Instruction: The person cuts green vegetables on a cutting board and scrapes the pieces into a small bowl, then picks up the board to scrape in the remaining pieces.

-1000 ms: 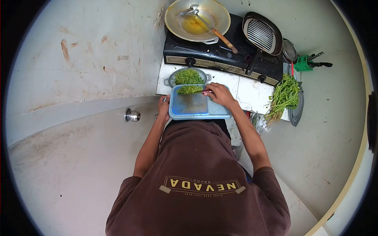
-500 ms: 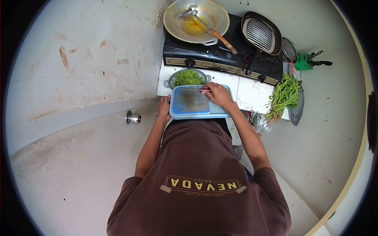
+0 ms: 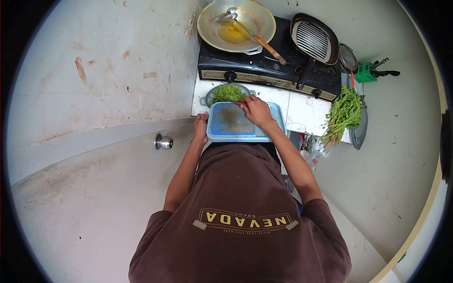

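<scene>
At the counter's front edge, the light-blue cutting board, its darker blue middle worn and stained, lies in front of my body. My left hand is closed on its left edge. Over the far edge, my right hand grips a knife by its red handle; the blade is hard to make out. Just beyond the board stands a grey dish with two small handles. Finely chopped greens fill it.
A wok with oil and a wooden-handled ladle sits on the black stove, beside a grill pan. Leafy greens lie at right, near a green knife holder. A door knob juts out at left.
My right hand has moved the knife away from me, from over the board's surface to its far edge near the dish. My left hand keeps its hold. The view has shifted slightly.
</scene>
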A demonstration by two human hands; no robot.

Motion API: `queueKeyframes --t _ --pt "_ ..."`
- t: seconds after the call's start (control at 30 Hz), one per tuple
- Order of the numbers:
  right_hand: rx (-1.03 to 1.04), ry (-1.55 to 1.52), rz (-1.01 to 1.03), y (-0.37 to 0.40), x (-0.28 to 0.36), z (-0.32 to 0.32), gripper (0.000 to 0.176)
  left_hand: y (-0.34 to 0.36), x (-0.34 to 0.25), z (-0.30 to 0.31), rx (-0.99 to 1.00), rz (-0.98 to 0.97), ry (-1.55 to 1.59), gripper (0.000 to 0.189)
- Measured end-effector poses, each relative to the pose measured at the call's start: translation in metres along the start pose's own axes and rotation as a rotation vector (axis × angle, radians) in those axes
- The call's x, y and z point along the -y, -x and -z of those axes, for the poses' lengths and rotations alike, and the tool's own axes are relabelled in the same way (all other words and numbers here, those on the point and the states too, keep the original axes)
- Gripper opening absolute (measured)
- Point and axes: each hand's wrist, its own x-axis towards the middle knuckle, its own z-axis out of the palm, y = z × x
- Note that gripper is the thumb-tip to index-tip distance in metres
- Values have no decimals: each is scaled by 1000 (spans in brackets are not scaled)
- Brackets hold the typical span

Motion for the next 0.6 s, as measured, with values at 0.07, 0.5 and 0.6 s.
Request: queueKeyframes --t 0.07,0.5,0.6 --pt "-45 -23 46 8 10 9 24 1 -4 2 16 -15 -25 20" --pt "10 0 63 19 20 7 26 11 -5 -8 34 -42 -7 22" --pt "23 -103 -53 16 36 20 24 10 -6 -7 33 -45 -29 22"
